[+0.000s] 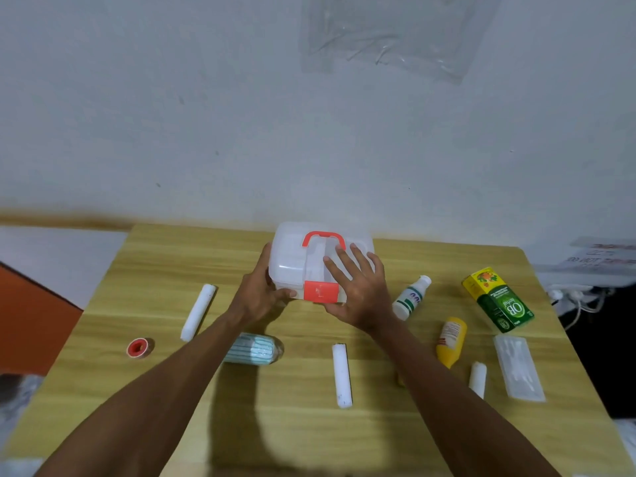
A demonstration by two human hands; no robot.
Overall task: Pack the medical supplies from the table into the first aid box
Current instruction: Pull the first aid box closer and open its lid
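Left hand grips the left near corner of the first aid box, fingers curled round its side wall, thumb on the front face just left of the red latch. Right hand lies flat on the right half of the lid, fingers spread and straight, pointing to the far side; thumb along the near edge of the box, right of the latch. Box: translucent white, lid down, red handle lying flat on top. It stands at the far middle of the table, between the two hands. Supplies all outside the box, on the table. Left of the left forearm: long white roll, and nearer and further left a red tape spool. Pack of striped face masks partly hidden under the left forearm. Second white roll between the forearms, near side of the box. Right of the right hand: white bottle lying down, close to the wrist; yellow bottle lying nearer; green and yellow carton further right; short white roll and clear pack of cotton swabs at the near right. Whether the latch is fastened cannot be told.
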